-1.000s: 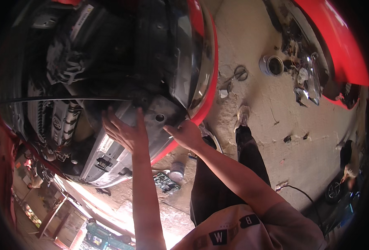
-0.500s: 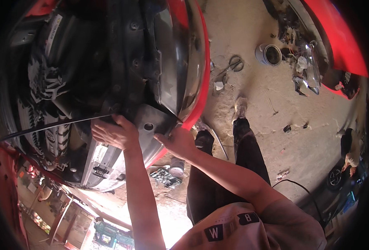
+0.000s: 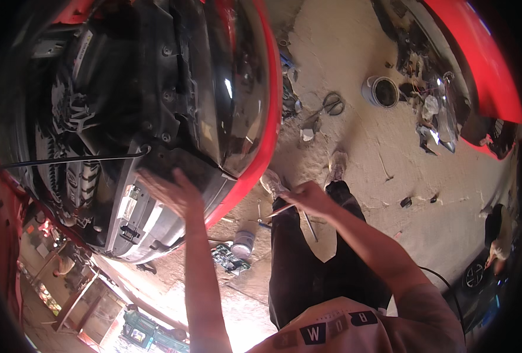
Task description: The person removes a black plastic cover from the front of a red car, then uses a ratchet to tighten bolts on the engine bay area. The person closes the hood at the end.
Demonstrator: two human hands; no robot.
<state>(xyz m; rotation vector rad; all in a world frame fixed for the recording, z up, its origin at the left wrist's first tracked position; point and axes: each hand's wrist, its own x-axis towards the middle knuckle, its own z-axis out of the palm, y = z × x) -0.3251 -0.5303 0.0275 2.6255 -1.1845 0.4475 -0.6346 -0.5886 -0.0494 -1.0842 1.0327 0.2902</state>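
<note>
My left hand (image 3: 175, 193) is over the dark plastic panel (image 3: 181, 162) at the front of the open engine bay, its fingers stretched out and somewhat blurred. It grips nothing; whether it touches the panel I cannot tell. Close by, the thin prop rod (image 3: 66, 159) ends in a hook at the panel's edge. My right hand (image 3: 312, 199) is away from the car, above my legs, with its fingers closed. A thin pointed tool (image 3: 279, 210) sticks out of it toward the car; its exact kind is unclear.
The car's red bumper (image 3: 267, 117) curves along my left. On the floor lie scissors (image 3: 332, 104), a hammer (image 3: 385, 167), an open can (image 3: 383, 92), a grey tub (image 3: 243, 244) and a tool set (image 3: 228, 259). Detached lamp parts (image 3: 440, 120) lie beside another red panel (image 3: 479, 53).
My right hand has left the panel and moved right, with a thin tool now showing in it. My left hand has shifted slightly off the rod's end. The view has turned a little.
</note>
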